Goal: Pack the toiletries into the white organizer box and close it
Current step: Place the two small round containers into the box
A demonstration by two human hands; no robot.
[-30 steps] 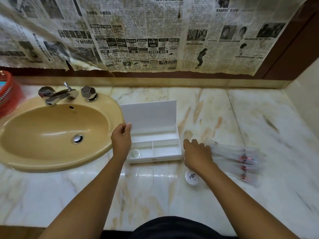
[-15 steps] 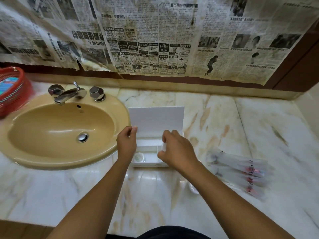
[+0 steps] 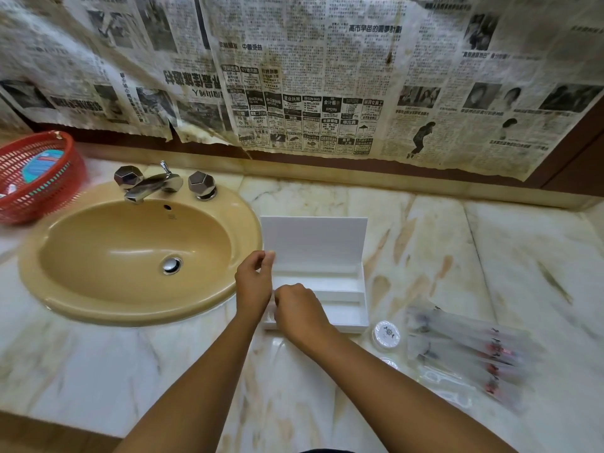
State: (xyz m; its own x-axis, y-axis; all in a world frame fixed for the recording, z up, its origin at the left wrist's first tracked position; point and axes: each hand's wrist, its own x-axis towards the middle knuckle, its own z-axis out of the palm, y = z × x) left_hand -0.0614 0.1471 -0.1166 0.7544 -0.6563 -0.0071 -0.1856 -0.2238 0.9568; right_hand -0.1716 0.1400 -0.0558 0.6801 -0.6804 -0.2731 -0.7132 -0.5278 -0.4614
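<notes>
The white box (image 3: 330,289) sits on the marble counter (image 3: 490,256) just right of the sink (image 3: 130,253), lid (image 3: 313,240) standing upright at the back; inside, dividers split it into long compartments, those in view on the right showing only white floor; the front-left corner is hidden by the hands. The left hand (image 3: 253,286) rests at the box's left edge, thumb and forefinger pinching the lower left corner of the lid; the right hand (image 3: 299,310) is curled over the front-left part of the box, fingers bent downward out of view; whether they pinch anything cannot be told. Just right of the box's front corner lies a small round tin (image 3: 385,335) with a dark emblem on its lid, and a second round piece (image 3: 389,363) shows close in front of it, partly behind the right forearm; further right, a blurred heap of clear sachets (image 3: 470,351) with red marks lies on the counter, apart from the box. A chrome tap (image 3: 153,184) with two faceted knobs stands behind the basin; a red basket (image 3: 36,178) sits at far left; yellowed newspaper (image 3: 310,76) covers the wall above.
</notes>
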